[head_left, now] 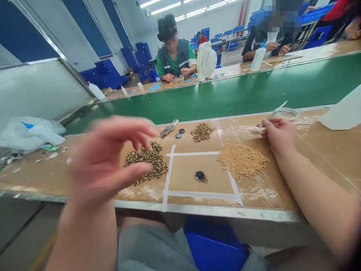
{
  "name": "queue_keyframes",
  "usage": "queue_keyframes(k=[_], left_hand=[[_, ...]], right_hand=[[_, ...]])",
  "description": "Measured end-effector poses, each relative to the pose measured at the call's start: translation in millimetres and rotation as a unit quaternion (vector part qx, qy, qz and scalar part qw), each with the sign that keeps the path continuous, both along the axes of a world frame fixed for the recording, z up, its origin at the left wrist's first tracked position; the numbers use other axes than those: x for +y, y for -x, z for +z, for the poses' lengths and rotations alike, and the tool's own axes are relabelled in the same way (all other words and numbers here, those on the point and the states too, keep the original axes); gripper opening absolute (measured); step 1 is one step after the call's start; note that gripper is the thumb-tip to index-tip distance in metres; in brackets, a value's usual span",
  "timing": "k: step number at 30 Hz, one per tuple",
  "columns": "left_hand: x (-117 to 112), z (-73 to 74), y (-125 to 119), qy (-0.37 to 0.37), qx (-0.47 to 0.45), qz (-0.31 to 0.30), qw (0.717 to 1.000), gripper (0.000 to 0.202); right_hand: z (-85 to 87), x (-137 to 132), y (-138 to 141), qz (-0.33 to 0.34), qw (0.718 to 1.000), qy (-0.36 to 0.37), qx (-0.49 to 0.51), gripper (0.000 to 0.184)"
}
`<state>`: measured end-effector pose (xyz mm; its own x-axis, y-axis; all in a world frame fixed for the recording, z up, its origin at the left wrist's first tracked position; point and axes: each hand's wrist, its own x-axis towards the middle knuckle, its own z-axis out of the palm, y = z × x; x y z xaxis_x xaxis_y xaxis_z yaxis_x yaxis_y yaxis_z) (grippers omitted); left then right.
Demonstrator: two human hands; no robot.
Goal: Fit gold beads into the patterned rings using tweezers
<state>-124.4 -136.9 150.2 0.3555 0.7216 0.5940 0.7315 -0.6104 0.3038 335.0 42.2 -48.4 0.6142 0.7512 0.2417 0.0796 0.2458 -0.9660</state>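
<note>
My left hand (113, 158) is raised in front of the table, blurred by motion, its thumb and fingers apart with nothing between them. Behind it lies a pile of dark bronze-coloured small metal parts (152, 162). My right hand (279, 133) rests at the table's right, fingers pinched on a thin pale stick-like thing (280, 106) partly hidden by the hand. Beside it is a clear ring-shaped band (293, 111). Inside a white tape outline (197, 194) sits a round black button-like disc (200, 175), a small brass-coloured piece (205, 180) touching its edge.
A pile of tan beads (242, 160) lies right of the outline, a smaller bronze pile (202, 131) behind. Two dark discs (178, 135) lie near a small pouch-like item (168, 128). Beyond runs a green conveyor belt (180, 103); co-workers (176, 56) sit across, near a fan (207, 62).
</note>
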Motion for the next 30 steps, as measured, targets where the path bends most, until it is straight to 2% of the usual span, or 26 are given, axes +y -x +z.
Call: queue_keyframes(k=[2, 3, 7, 10, 14, 17, 21, 24, 27, 30], left_hand=[[9.2, -19.7, -5.5, 0.079, 0.098, -0.016, 0.992, 0.030], [14.0, -34.0, -6.6, 0.113, 0.141, 0.002, 0.984, 0.025], [28.1, -89.6, 1.3, 0.212, 0.201, 0.082, 0.953, 0.025], [35.6, -108.3, 8.3, 0.238, 0.209, 0.114, 0.942, 0.021], [45.3, -111.2, 6.9, 0.279, 0.213, 0.144, 0.925, 0.019], [53.0, -109.7, 4.4, 0.326, 0.209, 0.167, 0.907, 0.022], [65.1, -107.9, 6.0, 0.372, 0.218, 0.147, 0.890, 0.029], [72.5, -103.9, 8.9, 0.357, 0.225, 0.132, 0.897, 0.032], [79.4, -95.2, 6.9, 0.331, 0.208, 0.147, 0.908, 0.033], [89.8, -85.1, -12.6, 0.327, 0.163, 0.150, 0.919, 0.031]], right_hand=[[-1.3, -1.3, 0.0, 0.005, 1.000, -0.013, 0.005, 0.015], [-0.9, -2.5, 0.2, 0.008, 1.000, -0.018, 0.005, 0.016], [2.9, -7.3, 1.6, 0.007, 1.000, -0.020, 0.001, 0.017], [2.3, -7.1, 1.7, 0.009, 1.000, -0.016, -0.001, 0.017], [-1.1, -3.9, -0.4, 0.003, 1.000, 0.000, -0.017, 0.008], [0.9, -2.5, -1.3, 0.003, 1.000, 0.029, -0.010, 0.011], [6.3, 1.9, -2.1, 0.030, 0.997, 0.069, -0.005, 0.012], [8.0, 8.4, -3.7, 0.023, 0.996, 0.089, 0.009, 0.011], [7.9, 14.4, -3.8, 0.003, 0.996, 0.086, 0.029, 0.015], [7.4, 18.5, -2.2, -0.009, 0.997, 0.072, 0.041, 0.018]])
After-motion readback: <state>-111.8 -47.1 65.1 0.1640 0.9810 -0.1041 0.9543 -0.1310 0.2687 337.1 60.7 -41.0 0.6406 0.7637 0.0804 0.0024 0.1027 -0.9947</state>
